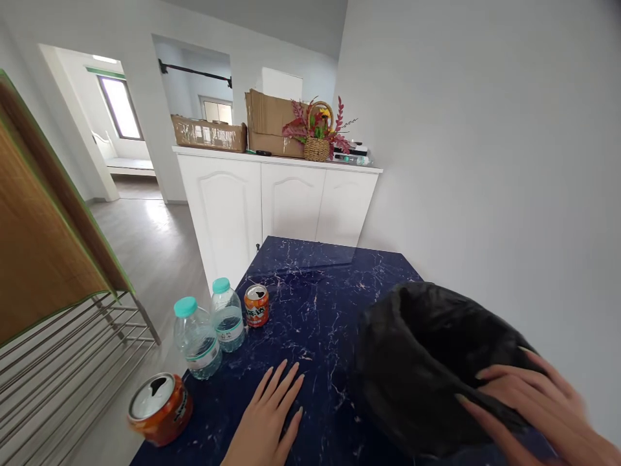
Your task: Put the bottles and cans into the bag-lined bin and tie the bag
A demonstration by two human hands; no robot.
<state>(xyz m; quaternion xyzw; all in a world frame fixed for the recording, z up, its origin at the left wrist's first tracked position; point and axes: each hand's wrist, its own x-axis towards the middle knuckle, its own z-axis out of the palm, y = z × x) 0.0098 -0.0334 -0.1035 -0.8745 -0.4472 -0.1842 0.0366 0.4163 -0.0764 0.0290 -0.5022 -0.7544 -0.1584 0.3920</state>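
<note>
My left hand (pixel 270 412) lies flat and open on the dark blue marbled table (pixel 315 291), fingers spread, holding nothing. My right hand (pixel 524 404) rests on the near rim of a black plastic bag (pixel 417 356), fingers curled over its edge; the bag stands open on the table's right side. To the left of my left hand are two clear water bottles with teal caps (pixel 198 336) (pixel 227 315). An orange can (pixel 256 305) stands behind them, and a second opened orange can (pixel 160 408) sits at the table's near left corner.
A white cabinet (pixel 272 200) stands beyond the table's far end, carrying cardboard boxes (pixel 272 123) and a flower basket (pixel 317 139). A metal rack (pixel 63 362) with a bamboo mat (pixel 39 246) is at left. A white wall (pixel 485 162) runs along the table's right side.
</note>
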